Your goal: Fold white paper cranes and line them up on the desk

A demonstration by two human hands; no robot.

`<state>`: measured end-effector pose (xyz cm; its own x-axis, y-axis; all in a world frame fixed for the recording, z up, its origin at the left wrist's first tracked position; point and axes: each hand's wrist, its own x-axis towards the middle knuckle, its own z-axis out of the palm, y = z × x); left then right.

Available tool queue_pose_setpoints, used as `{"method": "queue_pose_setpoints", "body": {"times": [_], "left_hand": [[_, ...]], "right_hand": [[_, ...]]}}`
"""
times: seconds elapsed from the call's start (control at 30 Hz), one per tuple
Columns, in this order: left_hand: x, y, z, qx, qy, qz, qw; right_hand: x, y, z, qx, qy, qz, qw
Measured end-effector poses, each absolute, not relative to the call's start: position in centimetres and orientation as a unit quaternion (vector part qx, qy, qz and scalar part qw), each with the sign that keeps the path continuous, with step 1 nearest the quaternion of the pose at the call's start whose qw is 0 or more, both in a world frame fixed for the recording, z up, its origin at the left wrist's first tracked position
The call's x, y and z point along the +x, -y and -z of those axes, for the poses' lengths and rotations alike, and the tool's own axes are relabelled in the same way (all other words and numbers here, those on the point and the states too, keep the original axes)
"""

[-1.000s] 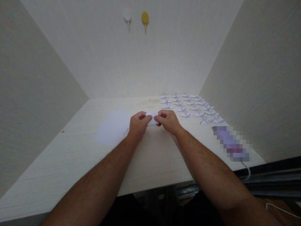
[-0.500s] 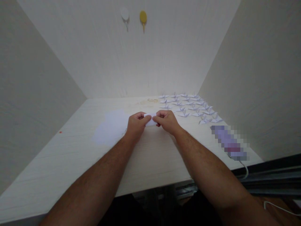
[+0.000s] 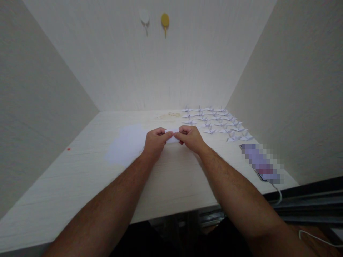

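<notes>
The head view showed, well to the left of a small white paper (image 3: 173, 139), a red speck (image 3: 69, 149) on the pale tabletop (image 3: 171, 185). Nearer that paper, also on its left, white sheets (image 3: 125, 144) lay spread flat, apparently off to the side to leave the middle for handwork. The left hand (image 3: 155, 140) was clamped on the paper's left end, thumb on top and fingers curled behind, a pinch that likely stiffened so thin a thing. The paper itself was between the two hands; whether it touched the tabletop could not be told. The right hand (image 3: 192, 137) mirrored that pinch at the paper's right end, the thumb tips almost meeting over its middle, probably so that pressure fell evenly. Beyond the paper and to its right stood folded paper cranes (image 3: 209, 131) in loose rows, spaced perhaps so their pointed wings would not be crushed. Farther right of the paper and closer to the person lay a phone (image 3: 258, 162), its screen blurred out, perhaps near the tabletop's edge because its white cable (image 3: 280, 196) hung over there.
</notes>
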<state>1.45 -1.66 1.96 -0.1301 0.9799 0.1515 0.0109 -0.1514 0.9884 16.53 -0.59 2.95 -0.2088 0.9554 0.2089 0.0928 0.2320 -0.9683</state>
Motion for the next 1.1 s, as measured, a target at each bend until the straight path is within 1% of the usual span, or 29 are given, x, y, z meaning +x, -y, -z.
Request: {"method": "queue_pose_setpoints", "body": {"times": [0.17,0.6,0.9,1.1], "left_hand": [[1.31,1.19,-1.32,0.486,-0.469,-0.584,0.45],[1.25,0.91,-1.47,0.457,-0.439,-0.597,0.492],[1.56,1.17,-2.17,0.423,-0.42,-0.59,0.545],[1.59,1.14,-2.05,0.426,-0.415,-0.583,0.554]], "right_hand": [[16.65,0.46,-2.88,-0.413,0.632,-0.456,0.471],[16.68,0.2,-2.67,-0.403,0.631,-0.466,0.472],[16.99,0.07,-2.63,-0.385,0.614,-0.514,0.458],[17.01,0.13,-2.72,-0.372,0.601,-0.541,0.455]]}}
